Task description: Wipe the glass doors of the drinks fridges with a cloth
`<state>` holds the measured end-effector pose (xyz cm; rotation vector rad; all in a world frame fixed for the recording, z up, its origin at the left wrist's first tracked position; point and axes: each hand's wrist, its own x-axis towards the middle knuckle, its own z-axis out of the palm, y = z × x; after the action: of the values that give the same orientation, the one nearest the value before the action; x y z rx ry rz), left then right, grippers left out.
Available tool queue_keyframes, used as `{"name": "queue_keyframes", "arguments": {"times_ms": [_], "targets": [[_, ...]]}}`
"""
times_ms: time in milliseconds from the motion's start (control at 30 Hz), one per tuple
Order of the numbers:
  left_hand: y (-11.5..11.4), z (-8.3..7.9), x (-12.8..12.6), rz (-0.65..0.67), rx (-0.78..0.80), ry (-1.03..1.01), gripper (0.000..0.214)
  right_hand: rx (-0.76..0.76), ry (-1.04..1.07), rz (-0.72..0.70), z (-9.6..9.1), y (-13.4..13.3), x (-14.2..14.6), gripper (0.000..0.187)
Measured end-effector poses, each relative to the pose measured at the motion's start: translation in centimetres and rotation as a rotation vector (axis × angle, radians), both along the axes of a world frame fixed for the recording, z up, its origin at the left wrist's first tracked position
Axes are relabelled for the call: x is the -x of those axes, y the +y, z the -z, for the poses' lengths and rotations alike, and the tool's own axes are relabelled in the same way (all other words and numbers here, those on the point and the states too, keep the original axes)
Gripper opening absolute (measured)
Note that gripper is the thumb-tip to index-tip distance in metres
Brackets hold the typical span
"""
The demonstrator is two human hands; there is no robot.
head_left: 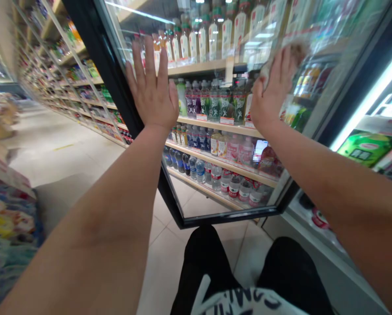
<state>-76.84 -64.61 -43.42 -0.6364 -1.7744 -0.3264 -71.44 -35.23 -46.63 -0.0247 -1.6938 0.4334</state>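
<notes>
A black-framed glass door stands swung open in front of me. My left hand lies flat on its pane near the left frame edge, fingers stretched out and spread. Higher on the right side of the pane, my right hand presses a light, crumpled cloth against the glass. That cloth is blurred and partly covered by the fingers. Several rows of drink bottles on shelves show in or through the glass; I cannot tell how much is reflection.
At the right is the lit cooler interior with green packages. Long stocked shelves run along the left. Colourful packs stand at the lower left. My knees are just below the door's bottom edge, above the tiled floor.
</notes>
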Motion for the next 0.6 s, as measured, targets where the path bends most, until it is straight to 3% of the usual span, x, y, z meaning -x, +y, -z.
{"name": "queue_keyframes", "arguments": {"times_ms": [200,300,367,433,533,600], "targets": [[-0.2,0.1,1.2,0.046,-0.003,0.052,0.07,-0.65,-0.235,-0.129,2.5,-1.0,-1.8,0.068],[-0.2,0.0,0.6,0.079,-0.015,-0.021,0.065,-0.787,-0.324,-0.209,2.0,-0.1,-2.3,0.065],[-0.1,-0.1,0.3,0.042,-0.016,-0.043,0.068,-0.729,-0.272,-0.145,0.7,0.8,-2.3,0.066],[-0.1,-0.2,0.1,-0.014,-0.011,-0.055,0.074,-0.574,-0.143,-0.005,0.0,1.8,-2.2,0.067],[0.1,-0.3,0.1,-0.055,-0.019,-0.074,0.081,-0.319,0.013,0.159,1.0,3.5,-1.8,0.064],[0.1,-0.3,-0.1,-0.039,-0.021,-0.067,0.078,-0.239,0.02,0.198,2.0,4.7,-1.4,0.064]]}}
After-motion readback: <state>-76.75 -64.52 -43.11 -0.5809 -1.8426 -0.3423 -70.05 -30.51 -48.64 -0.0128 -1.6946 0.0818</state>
